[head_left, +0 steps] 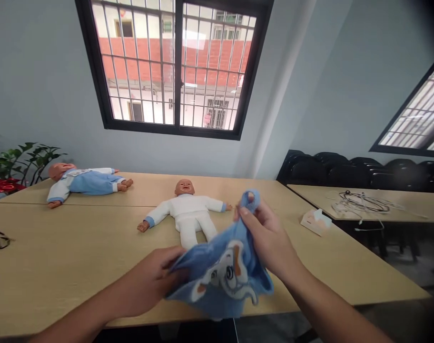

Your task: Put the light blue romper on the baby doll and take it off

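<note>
A blue garment (217,271) with a cartoon animal face hangs between my two hands above the table's front edge. My right hand (265,228) pinches its upper narrow end, where the cloth forms a small loop. At the garment's left side my left hand (156,278) grips the cloth, its fingers partly hidden inside or behind it. Just beyond, a doll (190,212) in a white outfit with blue cuffs lies face up, its arms spread and its lower legs hidden by the garment.
A second doll (92,182) in blue and white lies at the back left of the table (77,267), near a plant (20,162). A small box (315,221) lies at the right. Cables (363,202) rest on another table, with black chairs (345,169) behind.
</note>
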### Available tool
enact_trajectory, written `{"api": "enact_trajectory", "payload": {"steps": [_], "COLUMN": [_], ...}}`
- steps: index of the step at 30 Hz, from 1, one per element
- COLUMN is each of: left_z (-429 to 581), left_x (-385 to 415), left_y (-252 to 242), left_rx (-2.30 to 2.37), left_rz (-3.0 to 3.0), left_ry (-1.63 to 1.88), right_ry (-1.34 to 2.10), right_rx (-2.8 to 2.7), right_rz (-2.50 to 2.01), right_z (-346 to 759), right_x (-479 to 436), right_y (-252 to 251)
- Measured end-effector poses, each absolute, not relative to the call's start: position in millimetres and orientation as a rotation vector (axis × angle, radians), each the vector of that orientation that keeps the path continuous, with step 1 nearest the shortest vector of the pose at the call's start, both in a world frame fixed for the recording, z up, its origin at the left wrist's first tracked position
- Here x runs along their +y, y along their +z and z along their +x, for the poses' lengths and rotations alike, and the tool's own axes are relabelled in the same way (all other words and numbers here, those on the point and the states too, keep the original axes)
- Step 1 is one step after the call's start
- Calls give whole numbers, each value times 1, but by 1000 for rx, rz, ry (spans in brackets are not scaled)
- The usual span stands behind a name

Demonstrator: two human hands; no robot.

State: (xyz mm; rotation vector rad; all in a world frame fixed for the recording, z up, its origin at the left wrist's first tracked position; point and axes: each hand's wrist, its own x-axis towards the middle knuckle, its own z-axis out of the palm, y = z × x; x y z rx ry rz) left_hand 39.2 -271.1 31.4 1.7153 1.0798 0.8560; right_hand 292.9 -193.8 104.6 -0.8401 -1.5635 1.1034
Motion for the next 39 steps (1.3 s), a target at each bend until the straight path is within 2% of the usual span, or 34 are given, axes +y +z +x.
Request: {"api": "enact_trajectory", "payload": {"steps": [6, 9, 12, 14, 17, 20, 23, 27, 35, 39], "left_z": [13, 7, 1, -4, -7, 0, 12, 21, 26, 40], "left_x": [-287, -258, -205, -167, -125, -108, -107, -109, -121, -134], "left_y": [39, 41, 22, 0, -37, -68, -88, -98, -89, -81], "left_rx": [1086, 1135, 1191, 1286, 1457, 1439, 1285, 1281, 1236, 1122], "left_rz": [1398, 1428, 1396, 1442, 1518, 1715, 2185, 2436, 2533, 2579], "left_ry": [1030, 1025, 979, 1035, 1231, 1328, 1203, 1102, 1307, 1436], "right_ry": [1209, 1157, 1049, 900, 356, 65, 163, 274, 439, 591], "right_rx": [-1513, -1526, -1656, -1795, -2009, -2299, -2643, -2730, -2347, -2128], "right_rz": [-936, -931, -971, -1029, -1132, -894, -614, -610, -483, -629], "right_z": [314, 307, 293, 283, 268, 252, 240, 240, 251, 249], "right_x": [-229, -196, -134, -93, -49, -34, -34, -31, -41, -61], "right_y": [92, 86, 64, 42, 7, -17, -33, -50, -55, -50]}}
